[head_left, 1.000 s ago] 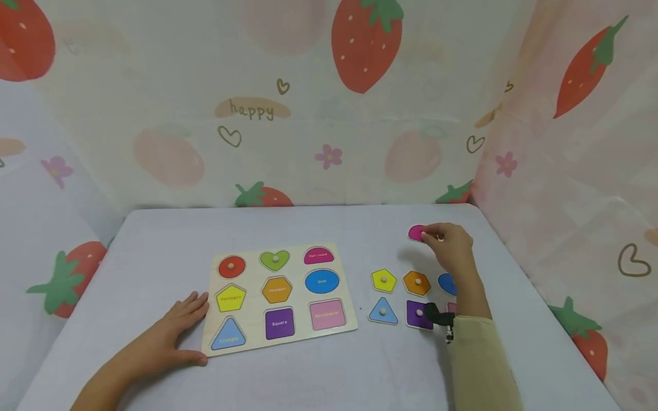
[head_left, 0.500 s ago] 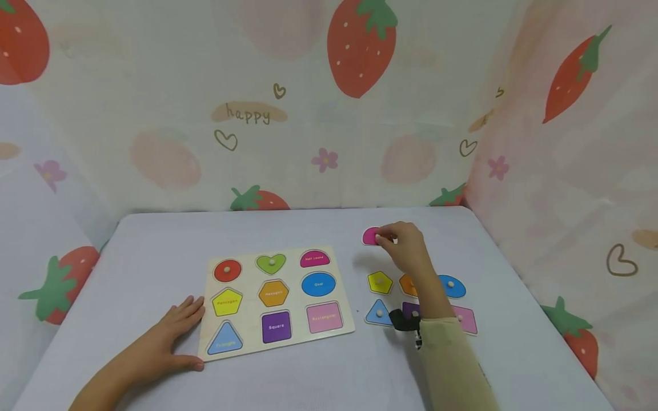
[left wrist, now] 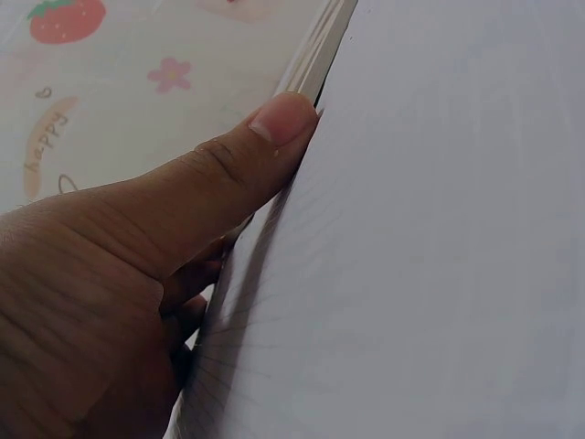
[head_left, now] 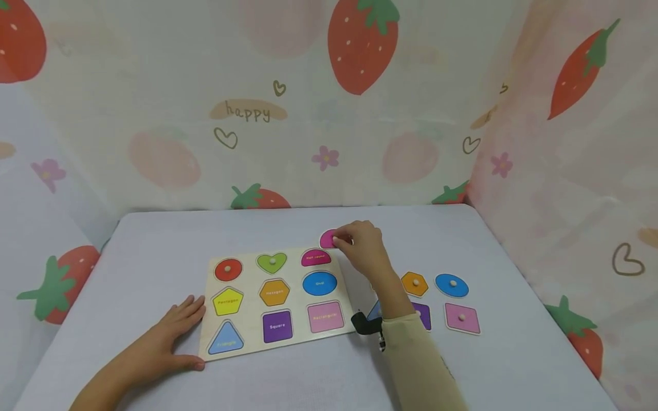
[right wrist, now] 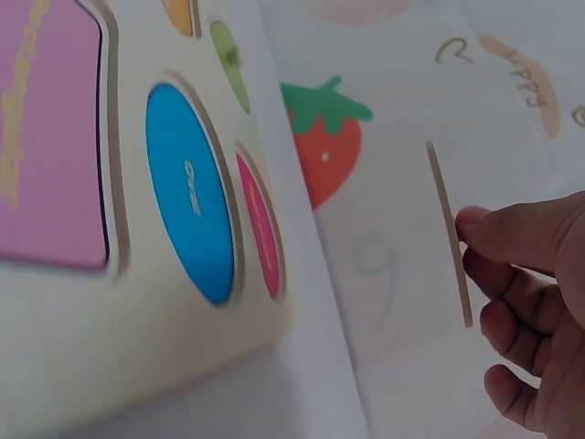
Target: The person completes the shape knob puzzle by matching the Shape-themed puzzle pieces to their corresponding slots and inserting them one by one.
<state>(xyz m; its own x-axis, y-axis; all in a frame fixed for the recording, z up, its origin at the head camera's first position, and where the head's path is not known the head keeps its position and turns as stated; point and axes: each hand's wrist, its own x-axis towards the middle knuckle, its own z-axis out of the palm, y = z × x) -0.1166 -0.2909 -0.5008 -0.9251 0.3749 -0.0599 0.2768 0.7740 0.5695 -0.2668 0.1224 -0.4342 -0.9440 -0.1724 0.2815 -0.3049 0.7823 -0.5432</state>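
while aloft, half-round [head_left: 326,239] in right hand [head_left: 364,246]

Pink half-round piece [head_left: 326,238] and blue triangle piece [head_left: 376,311] partly hidden behind right hand [head_left: 361,244] and forearm [head_left: 394,292], head view.

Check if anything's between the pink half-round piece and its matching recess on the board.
Nothing visible stands in the way. Your right hand holds the pink half-round piece near the far right corner of the board, the matching recess is uncovered, and your left hand is at the left edge.
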